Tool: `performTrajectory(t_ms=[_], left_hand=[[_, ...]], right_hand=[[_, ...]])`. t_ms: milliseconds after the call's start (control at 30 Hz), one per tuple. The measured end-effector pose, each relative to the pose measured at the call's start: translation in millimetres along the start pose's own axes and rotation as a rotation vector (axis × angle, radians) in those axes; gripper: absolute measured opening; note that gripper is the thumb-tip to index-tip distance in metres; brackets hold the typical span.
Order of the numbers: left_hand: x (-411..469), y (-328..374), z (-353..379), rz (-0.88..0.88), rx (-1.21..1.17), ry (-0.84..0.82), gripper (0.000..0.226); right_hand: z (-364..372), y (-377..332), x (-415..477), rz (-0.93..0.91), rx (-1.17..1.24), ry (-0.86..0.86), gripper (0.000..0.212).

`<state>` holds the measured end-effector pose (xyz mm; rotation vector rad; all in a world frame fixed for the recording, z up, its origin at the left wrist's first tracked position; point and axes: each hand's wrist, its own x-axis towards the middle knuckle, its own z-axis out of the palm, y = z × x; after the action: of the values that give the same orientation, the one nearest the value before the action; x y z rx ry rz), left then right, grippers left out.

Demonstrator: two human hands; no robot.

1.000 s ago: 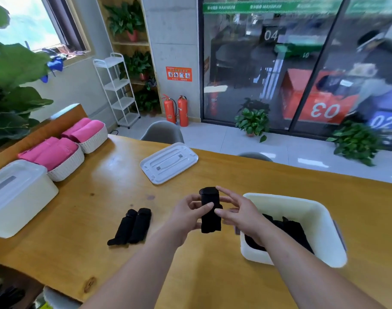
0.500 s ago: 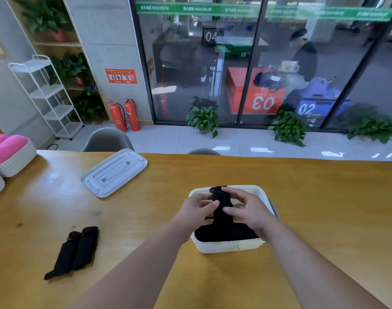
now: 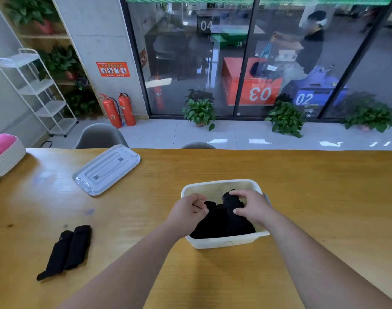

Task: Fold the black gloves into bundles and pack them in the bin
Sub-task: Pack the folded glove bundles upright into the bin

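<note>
R hand [image 3: 249, 207] grips glove bundle [image 3: 231, 202] in bin [image 3: 224, 243] (long axis pointing away); L hand [image 3: 187, 211]: can't tell.

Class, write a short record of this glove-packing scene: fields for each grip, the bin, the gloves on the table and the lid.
Bin: white, open, holds black gloves
Left grip: fingers curled at those gloves; hold unclear
Right grip: holds glove bundle inside bin
Loose gloves: on table, left of bin
Lid: on table, apart from bin
</note>
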<state>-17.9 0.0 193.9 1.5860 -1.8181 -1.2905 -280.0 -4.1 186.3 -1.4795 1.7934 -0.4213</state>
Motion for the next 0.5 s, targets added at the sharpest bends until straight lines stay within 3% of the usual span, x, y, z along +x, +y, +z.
performTrajectory(t_ms=[200,500], left_hand=[[0.1,-8.3,0.8,0.023,0.014,0.021,0.035],[1.3,-15.6,2.2,0.006,-0.040,0.031,0.034]], right_hand=[[20.4,9.9,11.1,0.078,-0.025,-0.095,0.064],[35.1,19.1,25.0,0.149,0.169,-0.185,0.068]])
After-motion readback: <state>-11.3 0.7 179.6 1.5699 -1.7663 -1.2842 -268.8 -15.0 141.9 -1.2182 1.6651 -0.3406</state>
